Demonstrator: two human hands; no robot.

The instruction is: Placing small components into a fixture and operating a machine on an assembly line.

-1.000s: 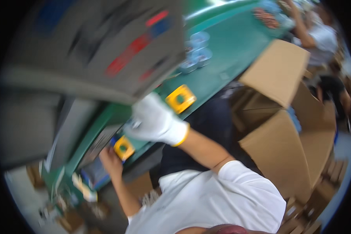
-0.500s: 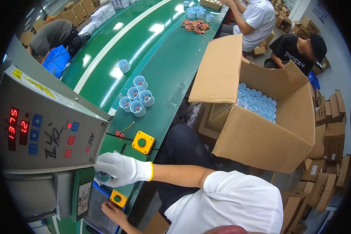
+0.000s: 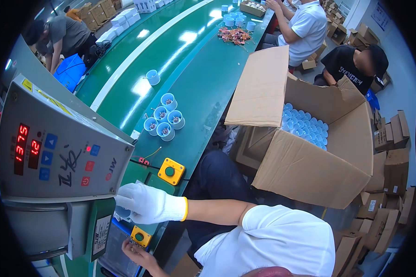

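The green desk (image 3: 203, 97) runs away from me, up and to the right. The open cardboard box (image 3: 309, 166) stands to its right, light-blue cups packed inside. On my left, the grey control unit (image 3: 69, 143) with its lit red display rises over the near end of the desk.

My gloved right hand (image 3: 148, 203) reaches leftward to the lower corner of that unit, its fingers curled closed round a light-blue cup (image 3: 122, 213). The cup lies at the far left of the glove, just beside the unit's lower edge; so much of it is covered that I cannot tell which way its axis points. My right hand is plainly the nearer one, for it has the cup. My bare left hand (image 3: 139, 256) sits apart, lower down, its fingers loosely bent; something small and dark shows by them, but I cannot tell whether they hold it.

Five more light-blue cups (image 3: 165, 131) stand upright in a cluster beyond the glove, mouths up. The upper yellow button box (image 3: 171, 171) lies between them and my right hand; the lower yellow button box (image 3: 141, 236) lies between my two hands, just beside my left fingers.
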